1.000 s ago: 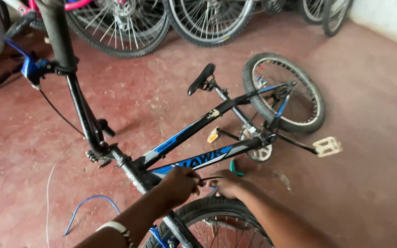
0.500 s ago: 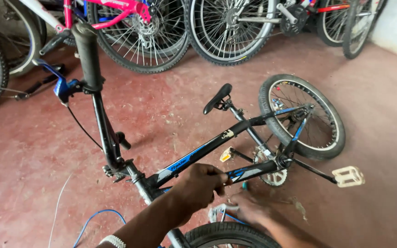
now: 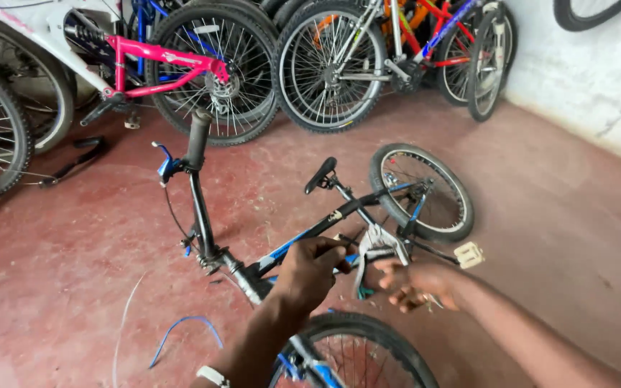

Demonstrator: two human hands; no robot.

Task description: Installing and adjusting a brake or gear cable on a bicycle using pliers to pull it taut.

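A small black and blue bicycle lies on its side on the red floor, its frame (image 3: 302,241) running between my hands. My left hand (image 3: 310,271) is closed around the frame tube near the middle. My right hand (image 3: 415,284) is just right of it, palm up with the fingers apart, beside a metal plier-like tool with teal handle tips (image 3: 365,276) that hangs by the crank. Whether that hand grips the tool is unclear. The saddle (image 3: 321,174), rear wheel (image 3: 461,208) and a white pedal (image 3: 468,253) lie beyond my hands. The front wheel (image 3: 368,332) is right below them.
The handlebar grip (image 3: 197,140) sticks up at the left. A loose blue cable (image 3: 181,327) and a thin white cable (image 3: 120,323) lie on the floor at the lower left. Several bicycles, one with a pink frame (image 3: 159,57), are parked along the back. A white wall (image 3: 598,72) stands at the right.
The view has tilted up and back, showing more of the parked bicycles. My right hand has come out from under the left and opened beside the tool. My left hand stays on the frame.
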